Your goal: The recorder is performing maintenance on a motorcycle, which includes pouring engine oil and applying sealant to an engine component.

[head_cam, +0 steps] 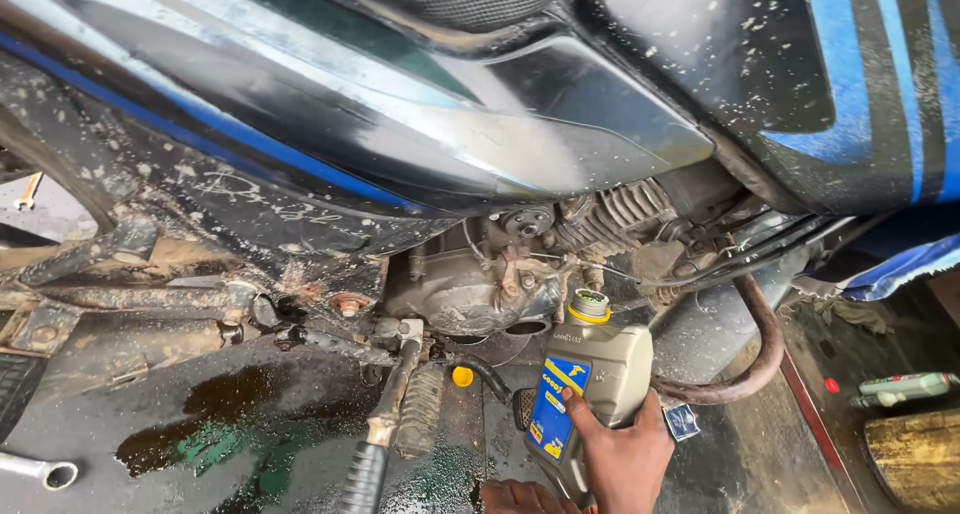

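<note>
- The right hand (625, 454) gripped a grey oil bottle (590, 374) from below and behind, fingers wrapped round its lower body and the thumb pressed on the blue-and-yellow label.
- The bottle stood nearly upright, tilted a little toward the engine (480, 284), with its open neck and yellow ring at the top, well above the hand.
- The bottle's mouth sat just beside the engine casing, near a dark round opening to the upper left of the hand; whether it touched the casing could not be told.
- The left hand (520, 497) showed only as a sliver at the bottom edge, just left of the right wrist; its grip could not be told.
- A small yellow cap (462, 376) lay left of the bottle, beside a black hose.
- Further left of the hand stood a footpeg (420, 409) and a lever (385, 414), with a dark oil puddle (215, 424) on the wet floor beyond.
- A rusty exhaust pipe (765, 344) curved down to the right of the hand.
- A wrench (40, 469) lay far left on the floor.
- Above it all hung the muddy black-and-blue bike body (400, 104).
</note>
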